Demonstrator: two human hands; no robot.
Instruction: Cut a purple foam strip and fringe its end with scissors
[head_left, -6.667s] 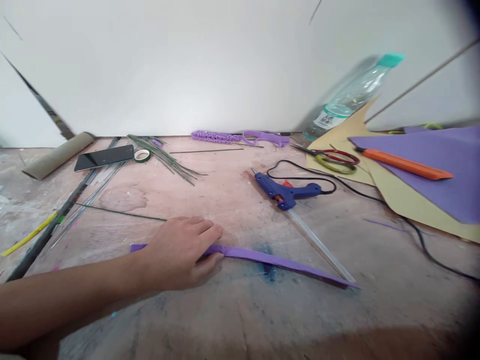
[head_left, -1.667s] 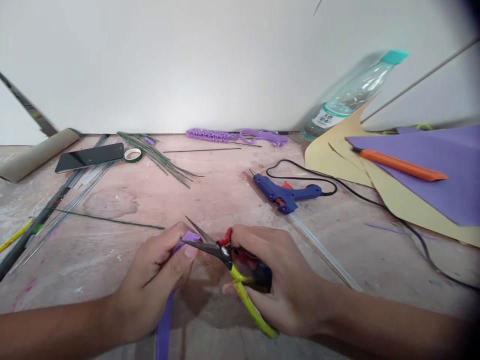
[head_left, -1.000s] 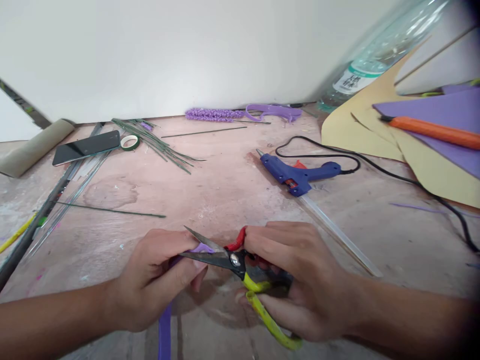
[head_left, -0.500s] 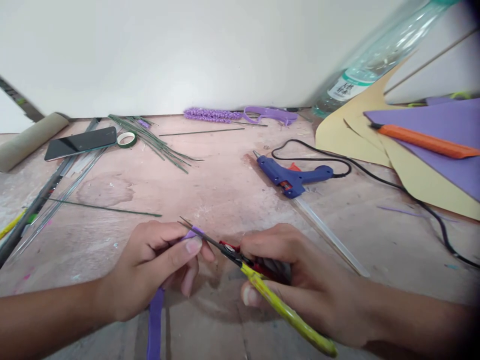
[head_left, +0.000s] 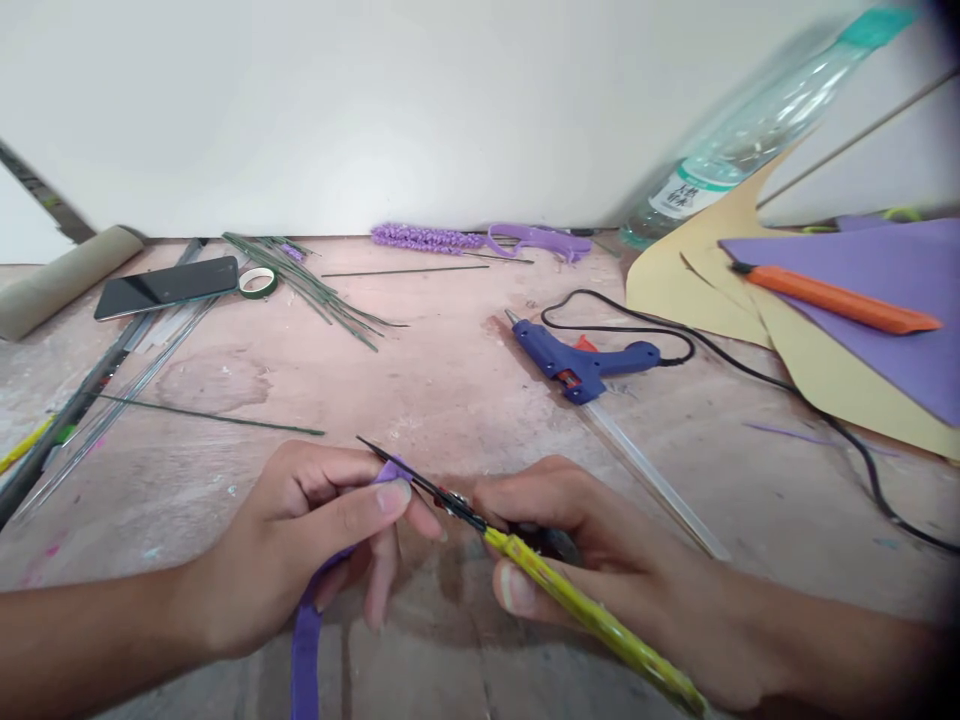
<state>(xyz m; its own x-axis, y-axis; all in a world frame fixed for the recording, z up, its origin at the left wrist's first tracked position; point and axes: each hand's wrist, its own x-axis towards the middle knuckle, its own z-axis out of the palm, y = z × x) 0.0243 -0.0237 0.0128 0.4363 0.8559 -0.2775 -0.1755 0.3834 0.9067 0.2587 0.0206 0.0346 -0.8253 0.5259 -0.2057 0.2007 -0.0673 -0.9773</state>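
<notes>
Left hand (head_left: 322,525) pinches the purple strip (head_left: 305,645) near its tip, above the bench (head_left: 420,390); right hand (head_left: 622,535) grips the scissors (head_left: 570,592), blades nearly together at that tip. I judge this mid-snip; next calls for a steady pinch to finish the cut.

head view | behind and above hands (head_left: 319,535) | faces forward, down | close range | tabletop (head_left: 420,385) to wall (head_left: 337,110)
</notes>
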